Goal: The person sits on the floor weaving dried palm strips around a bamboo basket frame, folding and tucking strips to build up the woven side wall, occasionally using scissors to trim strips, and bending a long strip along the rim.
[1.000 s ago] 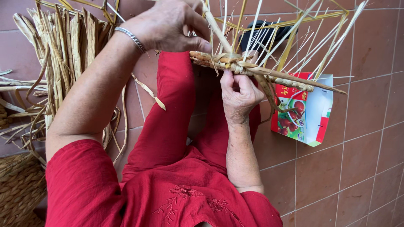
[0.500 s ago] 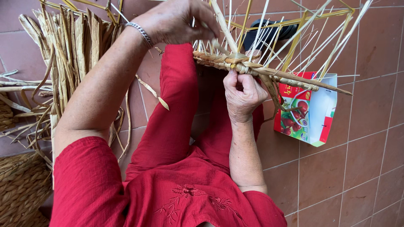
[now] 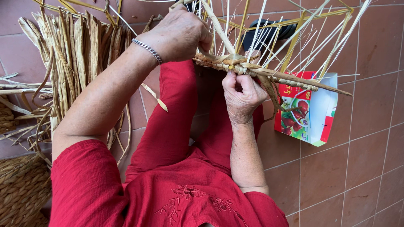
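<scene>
— What do the two hands hold here?

— The left hand (image 3: pixel 179 35) is closed over the woven straw band (image 3: pixel 252 69), at its left end, and its fingers are curled narrow around a flat strand that rises from it. I think it keeps the strand tight, so the weave does not get loose. A silver bracelet (image 3: pixel 147 49) sits on this wrist.

— And the right one?

— The right hand (image 3: pixel 242 94) is under the band, near its middle. Its fingers are pinched shut on the thick knot of straw there. It seems to carry the work from below while the other hand pulls.

— Where is the band itself?

— In the air above the red trousers (image 3: pixel 172 126), between both hands. Many thin pale spokes (image 3: pixel 269 38) stand up from it like a fan, probably the frame for weaving.

— What lies around?

— A bundle of dried leaves (image 3: pixel 71 59) is on the tiled floor (image 3: pixel 362 138) to the left, close enough to reach. A woven basket (image 3: pixel 21 193) is at the lower left corner. A red and white paper bag (image 3: pixel 311 111) lies on the floor, to the right, just under the tip of the band.
</scene>
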Demonstrator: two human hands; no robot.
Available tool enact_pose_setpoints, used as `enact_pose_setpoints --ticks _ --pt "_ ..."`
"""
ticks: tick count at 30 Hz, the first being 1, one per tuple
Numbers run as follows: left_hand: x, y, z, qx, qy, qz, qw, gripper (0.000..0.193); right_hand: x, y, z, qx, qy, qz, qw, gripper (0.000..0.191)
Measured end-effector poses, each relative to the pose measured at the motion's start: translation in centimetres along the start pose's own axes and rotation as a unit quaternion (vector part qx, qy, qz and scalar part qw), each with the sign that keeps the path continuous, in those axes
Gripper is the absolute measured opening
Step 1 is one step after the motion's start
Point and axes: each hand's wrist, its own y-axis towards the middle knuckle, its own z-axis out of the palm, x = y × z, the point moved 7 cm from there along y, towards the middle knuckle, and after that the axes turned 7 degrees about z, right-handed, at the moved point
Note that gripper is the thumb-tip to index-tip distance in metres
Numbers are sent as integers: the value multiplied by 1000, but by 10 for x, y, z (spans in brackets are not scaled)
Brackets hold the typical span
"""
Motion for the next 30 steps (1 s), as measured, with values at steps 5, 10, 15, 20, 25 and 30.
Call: enact_pose_setpoints --ticks 5,10,15,20,25,30 --pt "-3 0 12 70 -83 -42 993 7 3 0 -1 -1 -4 -12 1000 29" --pt "14 -1 -3 -6 -311 -72 948 15 2 1 0 10 3 2 1000 30" --pt "2 4 -1 -14 -305 36 952 18 1 0 -1 5 8 3 1000 32" --pt "12 14 14 25 -350 -74 934 19 0 0 0 8 10 3 1000 32" --pt "-2 33 9 3 -306 42 951 17 1 -1 -1 3 8 -5 1000 31" --pt "2 52 26 69 -281 32 957 14 0 -2 0 7 12 2 1000 31"
